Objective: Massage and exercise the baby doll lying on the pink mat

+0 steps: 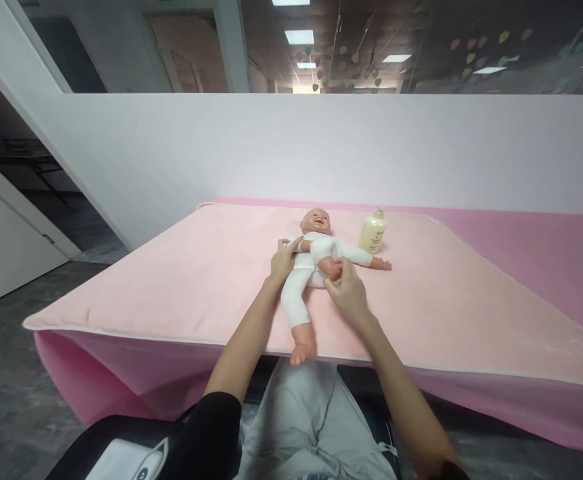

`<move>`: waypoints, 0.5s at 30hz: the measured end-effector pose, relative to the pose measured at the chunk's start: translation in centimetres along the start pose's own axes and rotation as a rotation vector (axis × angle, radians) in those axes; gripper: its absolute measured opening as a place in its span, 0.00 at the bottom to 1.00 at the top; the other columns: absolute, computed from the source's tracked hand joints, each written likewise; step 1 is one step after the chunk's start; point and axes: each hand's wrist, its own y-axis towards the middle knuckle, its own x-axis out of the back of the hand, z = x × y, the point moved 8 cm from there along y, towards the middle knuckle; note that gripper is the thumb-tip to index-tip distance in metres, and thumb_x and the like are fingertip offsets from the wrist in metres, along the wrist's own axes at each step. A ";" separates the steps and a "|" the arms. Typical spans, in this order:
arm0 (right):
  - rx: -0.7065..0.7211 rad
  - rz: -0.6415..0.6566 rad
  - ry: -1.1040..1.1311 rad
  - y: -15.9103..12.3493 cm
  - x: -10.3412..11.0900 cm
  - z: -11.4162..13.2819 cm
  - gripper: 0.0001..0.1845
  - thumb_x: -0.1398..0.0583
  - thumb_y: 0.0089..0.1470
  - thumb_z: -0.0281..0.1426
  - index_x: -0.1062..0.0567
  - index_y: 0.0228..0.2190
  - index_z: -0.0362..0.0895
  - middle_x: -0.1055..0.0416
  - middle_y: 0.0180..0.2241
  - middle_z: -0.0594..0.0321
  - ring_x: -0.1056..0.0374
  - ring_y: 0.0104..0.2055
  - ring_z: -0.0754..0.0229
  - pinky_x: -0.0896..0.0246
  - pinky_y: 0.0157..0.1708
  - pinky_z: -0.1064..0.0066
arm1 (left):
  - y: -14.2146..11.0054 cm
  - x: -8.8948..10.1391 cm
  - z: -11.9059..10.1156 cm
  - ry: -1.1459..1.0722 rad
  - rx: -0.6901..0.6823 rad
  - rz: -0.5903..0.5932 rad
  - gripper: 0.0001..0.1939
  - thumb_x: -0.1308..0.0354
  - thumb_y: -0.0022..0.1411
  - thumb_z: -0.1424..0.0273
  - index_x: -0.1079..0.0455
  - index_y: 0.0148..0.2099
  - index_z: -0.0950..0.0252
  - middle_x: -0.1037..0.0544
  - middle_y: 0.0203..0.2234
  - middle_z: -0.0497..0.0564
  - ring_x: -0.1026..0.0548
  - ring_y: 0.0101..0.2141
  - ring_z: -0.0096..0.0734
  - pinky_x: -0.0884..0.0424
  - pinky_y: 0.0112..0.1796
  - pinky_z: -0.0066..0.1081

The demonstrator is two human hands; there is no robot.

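Observation:
A baby doll (312,263) in a white suit lies on its back on a pink towel (181,280), head away from me. My left hand (284,257) rests on the doll's side near its arm, fingers stretched out. My right hand (347,291) is closed round the doll's raised foot and lower leg. The doll's other leg points toward me, its foot at the towel's near edge. A pale yellow lotion bottle (372,231) stands upright just right of the doll's head.
The towel covers a table draped in a darker pink cloth (536,247), against a white partition wall (321,147). Grey floor lies to the left. My lap in grey trousers is below the table edge.

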 end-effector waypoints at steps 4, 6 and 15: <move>-0.043 0.080 -0.062 0.8 -1.2 -0.3 0.21 0.46 0.50 0.36 0.36 0.46 0.43 0.29 0.44 0.53 0.30 0.38 0.53 0.38 0.31 0.67 | 0.3 0.2 1.5 -0.126 0.077 -0.053 0.26 0.56 0.65 0.69 0.43 0.64 0.49 0.36 0.50 0.55 0.26 0.41 0.37 0.30 0.41 0.35; -0.021 0.077 -0.114 -0.9 -0.3 -0.1 0.21 0.45 0.52 0.38 0.36 0.47 0.43 0.28 0.43 0.55 0.29 0.37 0.54 0.39 0.30 0.68 | 0.6 0.4 2.8 -0.300 0.155 -0.134 0.24 0.53 0.64 0.70 0.40 0.62 0.54 0.31 0.46 0.55 0.26 0.41 0.37 0.29 0.42 0.35; 0.192 -0.259 -0.446 -13.9 5.1 -1.0 0.16 0.44 0.54 0.39 0.30 0.40 0.42 0.25 0.30 0.60 0.30 0.27 0.59 0.41 0.25 0.72 | 0.0 -1.5 7.5 -1.274 0.732 -0.337 0.07 0.51 0.65 0.73 0.39 0.45 0.67 0.33 0.21 0.44 0.34 0.18 0.21 0.31 0.24 0.23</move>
